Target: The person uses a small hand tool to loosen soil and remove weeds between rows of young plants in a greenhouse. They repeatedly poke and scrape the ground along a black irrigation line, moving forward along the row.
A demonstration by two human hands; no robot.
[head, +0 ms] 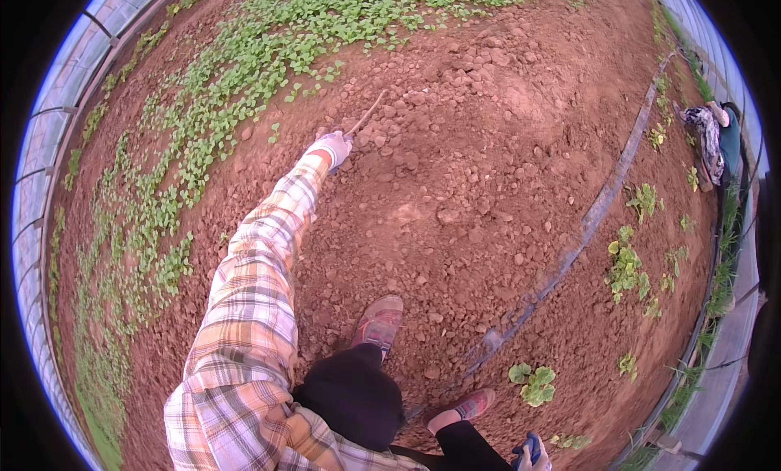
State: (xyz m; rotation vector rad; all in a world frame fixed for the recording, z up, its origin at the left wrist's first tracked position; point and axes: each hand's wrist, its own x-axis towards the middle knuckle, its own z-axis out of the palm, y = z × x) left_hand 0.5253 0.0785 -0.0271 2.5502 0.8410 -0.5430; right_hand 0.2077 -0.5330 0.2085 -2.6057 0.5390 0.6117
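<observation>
My left hand (332, 147), in a pale work glove, reaches out over loose reddish soil (439, 257). It grips a thin brown stick (369, 113), whose far end points up and right towards a patch of clods. The near end of the stick is hidden in the glove. At the bottom edge, partly cut off, my right hand (536, 456) shows beside my knee with dark blue material on it. Whether that is a glove's coating or something held, I cannot tell. Between the hands are my two reddish shoes (379, 323), planted on the soil.
Dense green seedlings (244, 86) cover the bed to the left and far side. A flat drip-irrigation hose (601, 208) curves along the right, with leafy plants (627, 266) beyond it. Another person (711, 141) is low down near the plastic greenhouse wall (741, 324).
</observation>
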